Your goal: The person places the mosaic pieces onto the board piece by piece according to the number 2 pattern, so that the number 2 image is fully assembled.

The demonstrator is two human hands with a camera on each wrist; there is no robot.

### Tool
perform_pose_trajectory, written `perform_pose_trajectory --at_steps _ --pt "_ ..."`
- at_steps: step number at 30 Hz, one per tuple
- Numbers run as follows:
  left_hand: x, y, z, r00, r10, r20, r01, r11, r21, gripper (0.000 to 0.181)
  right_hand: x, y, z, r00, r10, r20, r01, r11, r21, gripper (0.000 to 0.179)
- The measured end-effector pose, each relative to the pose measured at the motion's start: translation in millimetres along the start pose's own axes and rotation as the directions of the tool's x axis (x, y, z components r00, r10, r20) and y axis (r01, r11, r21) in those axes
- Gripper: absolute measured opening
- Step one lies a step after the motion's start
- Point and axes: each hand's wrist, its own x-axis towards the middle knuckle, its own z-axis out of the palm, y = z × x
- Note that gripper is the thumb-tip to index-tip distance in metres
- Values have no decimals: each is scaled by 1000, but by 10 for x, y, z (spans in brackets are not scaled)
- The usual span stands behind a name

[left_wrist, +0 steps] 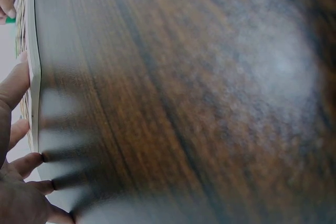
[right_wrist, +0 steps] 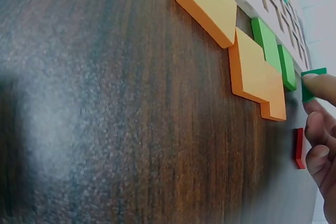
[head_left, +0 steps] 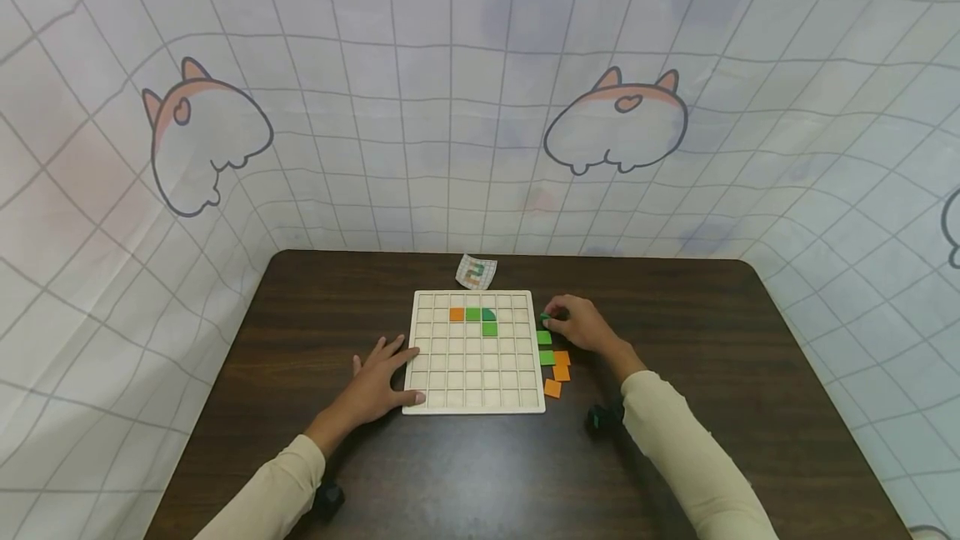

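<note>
Right hand [head_left: 579, 325]: thumb and finger pinch a dark green piece [right_wrist: 307, 95], held just beside the board's right edge; remaining fingers loosely curled.

Left hand [head_left: 375, 388]: fingers spread, gripping nothing; thumb and index finger rest on the left edge of the board, the other fingers beside it, over the desk [head_left: 465, 482].

Board [head_left: 482, 398]: one, pale, square, gridded with recessed cells; lies flat between the hands, touching the left hand, to the left of the right hand.

Pieces set in the board, all to the left of the right hand and beyond the left hand: one orange square [head_left: 457, 315]; one green square [head_left: 472, 314]; one dark green piece with a curved edge [head_left: 488, 315], these three side by side in one row; a second green square [head_left: 490, 329], in the cell on the near side of the curved one.

Loose pieces, on the desk by the board's right edge, nearer the body than the right hand: two green tiles [head_left: 543, 337]; three orange tiles [head_left: 561, 373], the nearest lying askew.

Red block [right_wrist: 300, 148]: one, on the desk near the right hand's curled fingers.

Pattern card [head_left: 476, 272]: one, slightly curled, beyond the board, farther out than both hands.

Backdrop cloth [head_left: 420, 107]: white, grey grid, cartoon animals; beyond both hands.
</note>
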Motion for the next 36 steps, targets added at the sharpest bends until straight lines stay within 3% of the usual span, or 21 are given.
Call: perform_pose_trajectory --at_steps 8,21,36 --pt "2 11 2 1000 -4 -9 4 1000 -2 82 -16 -57 -16 1000 4 -16 -2 993 121 15" --pt "-17 32 -15 1000 -1 -8 1 1000 -9 81 -62 -137 18 998 18 -57 -11 993 120 20" --pt "-12 5 0 1000 10 -14 -10 1000 -11 81 -82 -244 181 998 -32 -47 42 976 213 18"
